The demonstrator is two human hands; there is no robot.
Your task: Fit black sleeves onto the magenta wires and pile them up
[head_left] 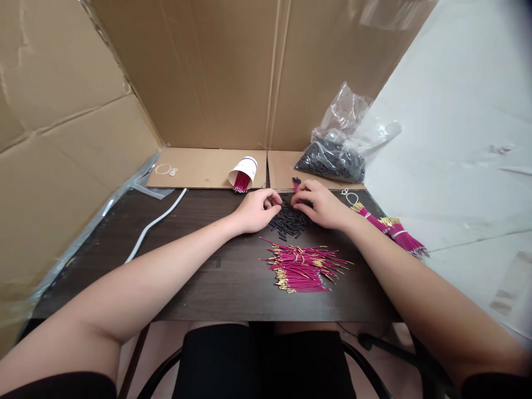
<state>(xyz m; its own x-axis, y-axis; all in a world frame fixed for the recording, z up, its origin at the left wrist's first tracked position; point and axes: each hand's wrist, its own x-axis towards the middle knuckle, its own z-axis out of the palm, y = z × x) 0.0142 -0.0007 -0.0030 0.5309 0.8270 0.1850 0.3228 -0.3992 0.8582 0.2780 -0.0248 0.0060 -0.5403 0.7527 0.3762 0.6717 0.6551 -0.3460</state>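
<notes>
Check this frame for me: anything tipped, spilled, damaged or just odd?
The white paper cup lies on its side on the cardboard, mouth toward the camera, magenta wires inside. Odd because cups usually stand upright, though it may be deliberate.

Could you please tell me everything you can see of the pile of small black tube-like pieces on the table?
The pile of small black tube-like pieces lies loose on the dark brown wood-grain table, between the bare left hand and bare right hand. The pieces look like matte plastic or rubber: short, slim, straight, pointing in many directions, heaped in the middle and sparser at the near edge. Whether they are hollow, or whether any fingertip touches them, I can't tell.
</notes>
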